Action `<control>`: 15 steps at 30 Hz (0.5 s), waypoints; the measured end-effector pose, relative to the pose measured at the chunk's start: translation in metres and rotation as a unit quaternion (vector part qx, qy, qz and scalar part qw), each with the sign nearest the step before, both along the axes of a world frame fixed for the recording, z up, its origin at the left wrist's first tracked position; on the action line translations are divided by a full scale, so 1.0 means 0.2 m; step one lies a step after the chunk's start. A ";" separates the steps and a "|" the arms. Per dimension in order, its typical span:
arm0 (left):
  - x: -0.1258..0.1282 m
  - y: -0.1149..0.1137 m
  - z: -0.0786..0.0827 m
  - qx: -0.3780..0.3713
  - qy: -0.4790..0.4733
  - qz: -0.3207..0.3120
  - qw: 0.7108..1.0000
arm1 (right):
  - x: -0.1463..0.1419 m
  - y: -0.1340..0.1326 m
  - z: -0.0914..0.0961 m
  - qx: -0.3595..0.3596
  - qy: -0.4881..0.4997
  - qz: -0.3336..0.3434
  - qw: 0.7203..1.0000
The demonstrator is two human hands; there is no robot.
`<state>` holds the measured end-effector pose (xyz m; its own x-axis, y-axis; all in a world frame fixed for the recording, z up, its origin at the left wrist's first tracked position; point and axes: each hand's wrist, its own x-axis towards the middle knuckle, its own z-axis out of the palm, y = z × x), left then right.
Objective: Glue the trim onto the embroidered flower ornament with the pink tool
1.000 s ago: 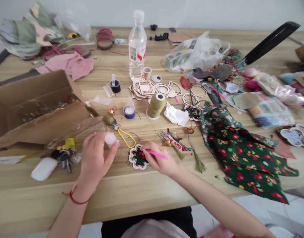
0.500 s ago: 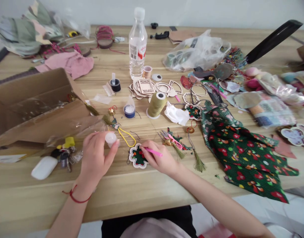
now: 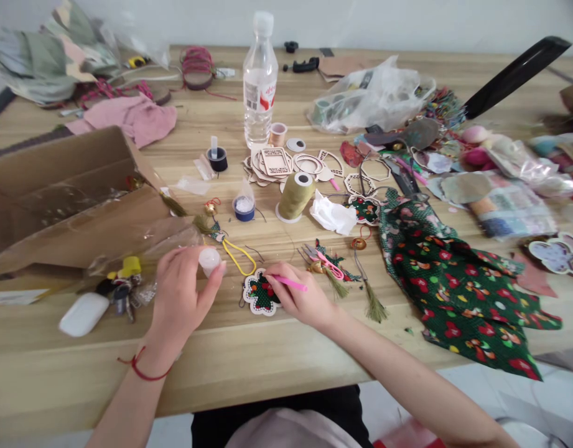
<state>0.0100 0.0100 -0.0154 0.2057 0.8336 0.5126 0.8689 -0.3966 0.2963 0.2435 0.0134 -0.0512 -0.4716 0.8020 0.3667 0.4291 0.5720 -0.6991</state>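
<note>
A: What is your left hand doing?
B: Its fingers are closed around a small round white plastic pot. You hold it just above the wooden desk.
A: And your right hand?
B: Its fingers pinch a thin pink plastic stick. The tip of the stick touches a flower-shaped wooden piece with green and red cloth on it.
A: Where is that piece?
B: It lies flat on the desk, near the front edge, between your two hands.
A: What is close by?
B: A yellow cord loop lies just beside the white pot. An open brown cardboard box is on your left. A big green cloth with red flowers is on your right. A fat spool of olive thread and a clear plastic water bottle sit farther back.
</note>
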 end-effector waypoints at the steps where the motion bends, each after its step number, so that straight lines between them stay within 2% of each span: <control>1: 0.00 0.00 0.00 -0.001 0.000 0.000 1.000 | 0.00 0.00 0.00 0.001 0.002 0.001 1.000; 15: -0.02 -0.01 0.01 -0.020 0.004 -0.018 1.000 | 0.02 0.01 0.00 0.008 0.043 0.003 0.999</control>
